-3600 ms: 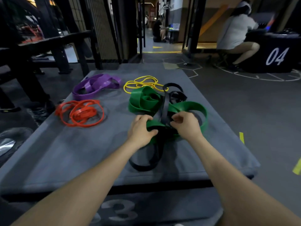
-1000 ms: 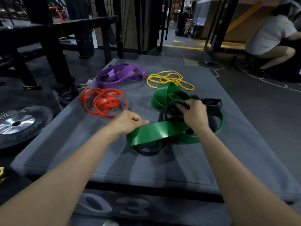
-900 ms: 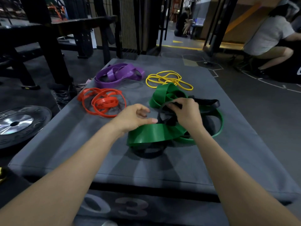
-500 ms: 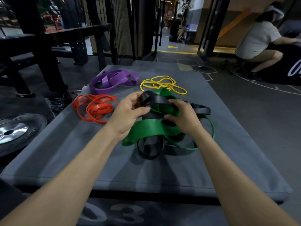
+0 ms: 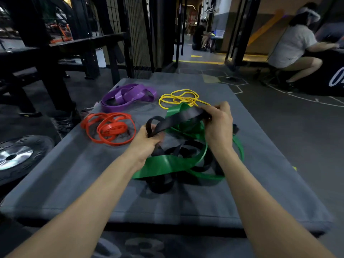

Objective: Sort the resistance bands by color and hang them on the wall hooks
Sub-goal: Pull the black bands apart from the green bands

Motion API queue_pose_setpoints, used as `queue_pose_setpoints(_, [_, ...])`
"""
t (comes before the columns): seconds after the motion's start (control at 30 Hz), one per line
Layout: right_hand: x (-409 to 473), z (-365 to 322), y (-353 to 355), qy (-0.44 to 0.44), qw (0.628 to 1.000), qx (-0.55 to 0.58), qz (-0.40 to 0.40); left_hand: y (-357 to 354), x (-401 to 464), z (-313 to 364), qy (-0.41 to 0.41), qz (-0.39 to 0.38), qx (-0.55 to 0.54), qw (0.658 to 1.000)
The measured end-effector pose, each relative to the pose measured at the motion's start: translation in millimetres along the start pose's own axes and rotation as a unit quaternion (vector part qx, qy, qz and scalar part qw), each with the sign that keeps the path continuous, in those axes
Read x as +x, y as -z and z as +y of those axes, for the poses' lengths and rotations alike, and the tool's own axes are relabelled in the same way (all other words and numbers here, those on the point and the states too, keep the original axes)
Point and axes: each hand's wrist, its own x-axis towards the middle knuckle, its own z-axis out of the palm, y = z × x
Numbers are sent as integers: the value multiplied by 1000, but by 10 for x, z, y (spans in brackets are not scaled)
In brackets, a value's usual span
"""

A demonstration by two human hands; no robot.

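Observation:
A black band (image 5: 178,118) is stretched between my two hands above a tangle of green bands (image 5: 167,164) on the grey padded box (image 5: 83,174). My left hand (image 5: 147,142) grips its lower loop and my right hand (image 5: 217,123) pinches its upper end. More black band lies under and among the green ones. Orange bands (image 5: 109,127) lie in a heap at the left, purple bands (image 5: 128,96) at the far left, thin yellow bands (image 5: 178,97) at the far middle. No wall hooks are in view.
A weight plate (image 5: 16,157) lies on the floor to the left. Black rack frames (image 5: 55,58) stand behind the box on the left. A person (image 5: 294,47) crouches at the far right, another person (image 5: 201,36) sits far down the corridor.
Both hands let go of the green band and took the black band. They have lifted it and pulled it apart out of the green tangle.

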Motion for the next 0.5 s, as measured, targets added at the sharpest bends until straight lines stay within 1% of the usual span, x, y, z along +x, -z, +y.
queue_pose_setpoints(0.07, [-23,-132,-84,17,996,85,-29,-13,-4,19,-5,0,-27,1000])
queue_pose_setpoints(0.1, [-41,-238,-121,-13,987,151,-54,-12,-20,36,-4,-9,-42,999])
queue_pose_setpoints(0.13, [-74,-355,-132,-24,981,168,-98,-26,-29,63,3,-24,-54,998])
queue_pose_setpoints(0.17, [-111,-417,-175,-26,976,163,-142,-30,-55,88,13,-41,-66,997])
queue_pose_setpoints(0.2, [-151,-388,-231,23,973,154,-172,-21,-67,89,12,-54,-71,996])
queue_pose_setpoints(0.23, [-201,-393,-262,59,956,170,-233,-10,-75,95,-2,-59,-77,995])
queue_pose_setpoints(0.27, [-247,-395,-278,70,940,168,-289,18,-55,73,-14,-60,-75,995])
queue_pose_setpoints(0.33, [-277,-345,-295,58,929,158,-329,76,-38,40,-20,-63,-54,996])
queue_pose_setpoints(0.37, [-283,-315,-283,39,915,197,-349,88,-36,42,-20,-64,-39,997])
queue_pose_setpoints(0.4, [-275,-289,-270,51,915,212,-340,101,-24,46,-22,-63,-31,997])
queue_pose_setpoints(0.47, [-267,-290,-252,64,912,234,-330,115,23,8,-28,-30,-37,998])
queue_pose_setpoints(0.5, [-274,-311,-232,52,905,244,-345,113,25,7,-18,0,-33,999])
